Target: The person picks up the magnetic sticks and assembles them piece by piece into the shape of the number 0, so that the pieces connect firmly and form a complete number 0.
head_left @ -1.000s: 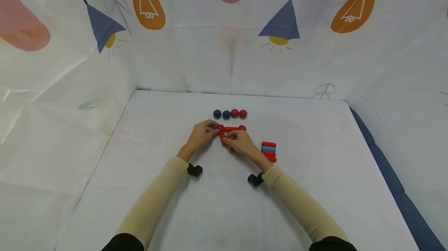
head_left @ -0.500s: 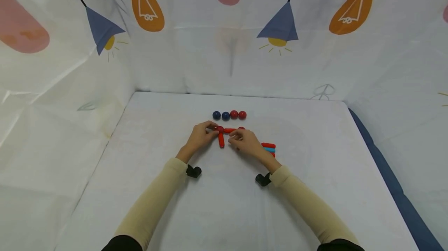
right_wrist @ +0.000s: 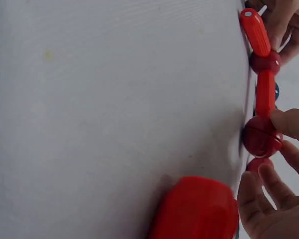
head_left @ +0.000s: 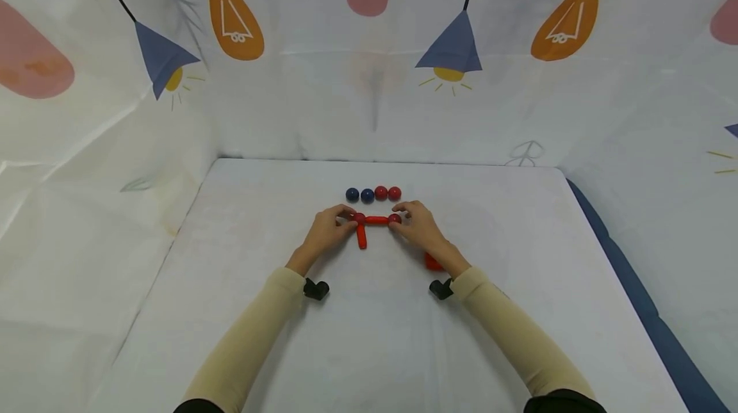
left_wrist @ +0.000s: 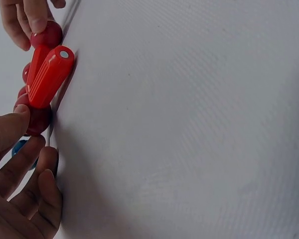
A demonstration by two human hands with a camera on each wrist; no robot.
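Observation:
Two red balls are joined by a red magnetic rod (head_left: pixel 377 221) on the white table. A second red rod (head_left: pixel 362 237) runs from the left ball toward the person, its end showing a small silvery disc in the left wrist view. My left hand (head_left: pixel 327 230) pinches the left red ball (left_wrist: pixel 39 121) between thumb and forefinger. With thumb and forefinger, my right hand (head_left: pixel 423 227) pinches the right red ball (right_wrist: pixel 261 137), which has a seam around it. The other fingers of both hands stay off the pieces.
Just behind the joined pieces, two dark blue balls (head_left: pixel 367 196) and two red balls (head_left: pixel 381 193) form a row. Red rods (head_left: pixel 434 262) lie beside the right forearm, which partly hides them. The table (head_left: pixel 277 182) meets a printed white sheet at its back edge.
My right hand has left the rod pointing toward the person, moved right and slightly away from the person, and taken hold of the right ball. The left hand keeps its pinch on the left ball.

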